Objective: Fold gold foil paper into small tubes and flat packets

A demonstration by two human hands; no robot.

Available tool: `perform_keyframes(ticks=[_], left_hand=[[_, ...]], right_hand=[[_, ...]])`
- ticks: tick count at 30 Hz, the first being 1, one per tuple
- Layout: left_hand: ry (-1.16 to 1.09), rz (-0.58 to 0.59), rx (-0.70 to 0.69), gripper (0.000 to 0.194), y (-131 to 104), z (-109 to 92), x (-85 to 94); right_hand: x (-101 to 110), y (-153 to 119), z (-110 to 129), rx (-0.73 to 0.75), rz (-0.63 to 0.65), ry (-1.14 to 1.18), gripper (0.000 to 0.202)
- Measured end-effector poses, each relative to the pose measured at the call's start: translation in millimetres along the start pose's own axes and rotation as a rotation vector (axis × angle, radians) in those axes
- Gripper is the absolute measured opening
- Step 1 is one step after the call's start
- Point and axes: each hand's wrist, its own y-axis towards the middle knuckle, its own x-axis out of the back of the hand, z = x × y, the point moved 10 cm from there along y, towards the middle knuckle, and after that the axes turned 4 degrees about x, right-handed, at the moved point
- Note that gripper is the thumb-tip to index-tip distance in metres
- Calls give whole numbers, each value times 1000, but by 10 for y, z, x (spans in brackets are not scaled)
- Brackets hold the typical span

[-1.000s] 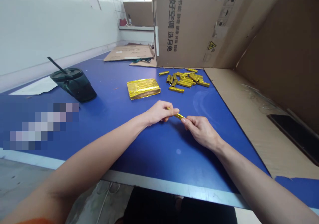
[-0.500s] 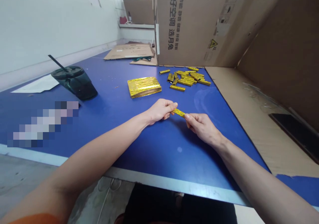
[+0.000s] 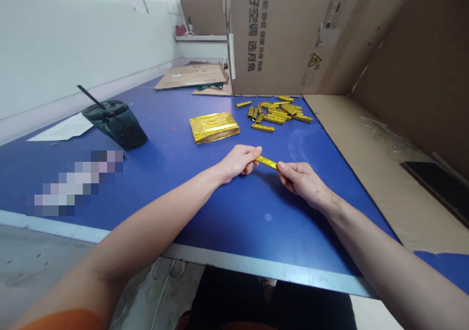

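Observation:
A narrow folded strip of gold foil paper is stretched between my two hands above the blue table. My left hand pinches its left end, thumb on top. The right end is pinched by my right hand, fingers curled under it. Beyond my left hand lies a flat stack of gold foil sheets. A loose pile of several folded gold strips rests farther back, to the right of the stack.
On the left stand a dark green cup with a straw and a white paper; a blurred-out item lies before them. A large cardboard box rises behind the pile. Flat cardboard lies at the back.
My right hand has shifted slightly right and up, and more of the gold strip shows between my hands. The whole view has shifted slightly.

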Motion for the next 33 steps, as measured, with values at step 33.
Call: perform_keyframes(ticks=[33], left_hand=[[87,88,64,13,-99,17,-253]], right_hand=[[337,10,8,88,-305,252,31]])
